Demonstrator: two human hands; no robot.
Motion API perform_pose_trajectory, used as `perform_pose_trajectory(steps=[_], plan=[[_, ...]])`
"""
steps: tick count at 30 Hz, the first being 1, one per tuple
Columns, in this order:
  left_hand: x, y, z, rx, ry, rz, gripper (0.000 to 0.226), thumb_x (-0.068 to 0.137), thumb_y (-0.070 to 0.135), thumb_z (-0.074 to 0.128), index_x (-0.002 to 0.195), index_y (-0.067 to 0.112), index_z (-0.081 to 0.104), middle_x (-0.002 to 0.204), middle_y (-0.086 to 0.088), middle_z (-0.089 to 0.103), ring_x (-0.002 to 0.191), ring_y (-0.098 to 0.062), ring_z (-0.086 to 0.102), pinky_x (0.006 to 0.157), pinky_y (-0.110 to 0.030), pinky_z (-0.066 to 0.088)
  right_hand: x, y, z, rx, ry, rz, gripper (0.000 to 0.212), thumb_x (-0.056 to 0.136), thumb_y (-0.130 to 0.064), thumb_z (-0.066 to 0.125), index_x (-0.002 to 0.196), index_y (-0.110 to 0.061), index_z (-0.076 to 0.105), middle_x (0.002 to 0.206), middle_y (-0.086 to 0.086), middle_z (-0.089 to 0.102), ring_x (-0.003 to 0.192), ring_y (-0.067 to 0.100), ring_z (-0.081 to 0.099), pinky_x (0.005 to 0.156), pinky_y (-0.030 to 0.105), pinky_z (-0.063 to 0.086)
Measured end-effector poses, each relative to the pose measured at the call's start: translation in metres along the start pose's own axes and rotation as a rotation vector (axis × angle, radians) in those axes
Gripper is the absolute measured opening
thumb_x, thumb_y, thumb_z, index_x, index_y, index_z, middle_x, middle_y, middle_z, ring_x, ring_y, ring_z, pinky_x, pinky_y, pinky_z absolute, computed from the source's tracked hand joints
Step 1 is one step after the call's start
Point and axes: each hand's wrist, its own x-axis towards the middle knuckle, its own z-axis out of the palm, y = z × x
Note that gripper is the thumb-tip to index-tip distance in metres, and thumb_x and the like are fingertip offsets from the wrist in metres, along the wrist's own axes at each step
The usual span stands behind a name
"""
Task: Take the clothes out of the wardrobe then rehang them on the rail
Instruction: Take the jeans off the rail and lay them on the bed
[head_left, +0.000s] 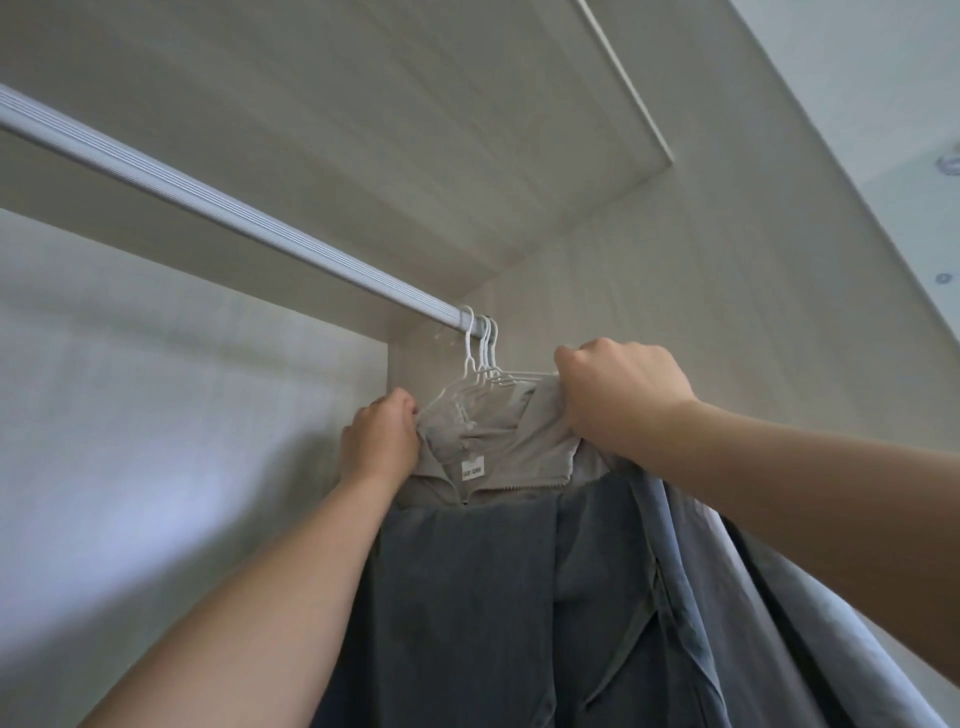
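A person reaches up into a pale wood-grain wardrobe (675, 270), where several white wire hangers (480, 358) hook over the far right end of the ribbed metal rail (208, 208), close to the side wall. The left hand (382, 434) curls its fingers round the left shoulder of a beige jacket (498, 441) with a small white label (472, 469); the right hand (618, 395), closed in a fist, grips the hangers' right ends. A dark grey garment (467, 597) and a pale blue-grey garment (691, 545) hang bunched beside the jacket
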Motion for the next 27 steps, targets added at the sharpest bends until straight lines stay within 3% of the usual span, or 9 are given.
perform_pose_trajectory(steps=[4, 7, 11, 16, 22, 27], plan=[[0.008, 0.001, 0.003, -0.12, -0.012, 0.05, 0.03, 0.103, 0.028, 0.037, 0.09, 0.014, 0.06, 0.099, -0.011, 0.065, 0.095, -0.034, 0.057, 0.077, -0.041, 0.046, 0.006, 0.006, 0.009, 0.084, 0.044, 0.04, 0.007, 0.091, -0.01, 0.045, 0.089, -0.011, 0.038, 0.081, 0.009, 0.047, 0.069, 0.035, 0.046, 0.061, 0.036, 0.034], [0.008, 0.007, 0.002, -0.163, -0.034, 0.069, 0.032, 0.104, 0.03, 0.037, 0.091, 0.015, 0.063, 0.103, -0.007, 0.068, 0.098, -0.031, 0.058, 0.081, -0.041, 0.047, 0.012, 0.009, 0.01, 0.152, 0.074, 0.074, 0.011, 0.095, -0.013, 0.046, 0.089, -0.01, 0.037, 0.07, 0.004, 0.035, 0.065, 0.035, 0.041, 0.061, 0.036, 0.034], [0.014, 0.015, -0.008, -0.254, -0.01, 0.015, 0.031, 0.104, 0.032, 0.035, 0.089, 0.023, 0.061, 0.096, -0.006, 0.069, 0.094, -0.031, 0.061, 0.084, -0.044, 0.05, 0.021, 0.014, 0.001, 0.215, 0.108, 0.114, 0.011, 0.095, -0.014, 0.048, 0.092, -0.009, 0.039, 0.069, 0.004, 0.032, 0.068, 0.035, 0.04, 0.063, 0.037, 0.034], [0.018, 0.035, -0.027, -0.208, 0.04, 0.042, 0.027, 0.104, 0.03, 0.035, 0.097, 0.021, 0.06, 0.094, -0.003, 0.069, 0.091, -0.03, 0.06, 0.084, -0.043, 0.049, 0.02, 0.03, -0.013, 0.267, 0.168, 0.159, 0.006, 0.097, -0.014, 0.044, 0.096, -0.009, 0.044, 0.07, 0.006, 0.036, 0.067, 0.034, 0.045, 0.061, 0.037, 0.034], [0.001, 0.066, -0.043, -0.139, 0.092, 0.137, 0.028, 0.104, 0.029, 0.033, 0.099, 0.024, 0.06, 0.093, -0.003, 0.069, 0.091, -0.032, 0.059, 0.082, -0.045, 0.049, -0.018, 0.06, -0.024, 0.298, 0.201, 0.151, 0.019, 0.103, -0.025, 0.038, 0.095, -0.009, 0.045, 0.073, 0.01, 0.045, 0.06, 0.032, 0.046, 0.056, 0.036, 0.037], [-0.032, 0.108, -0.057, -0.106, 0.166, 0.26, 0.024, 0.103, 0.025, 0.041, 0.096, 0.019, 0.063, 0.087, -0.012, 0.069, 0.085, -0.038, 0.059, 0.069, -0.043, 0.047, -0.061, 0.099, -0.038, 0.346, 0.23, 0.158, 0.02, 0.1, -0.03, 0.042, 0.091, -0.014, 0.051, 0.078, 0.011, 0.056, 0.07, 0.037, 0.054, 0.06, 0.038, 0.046]])
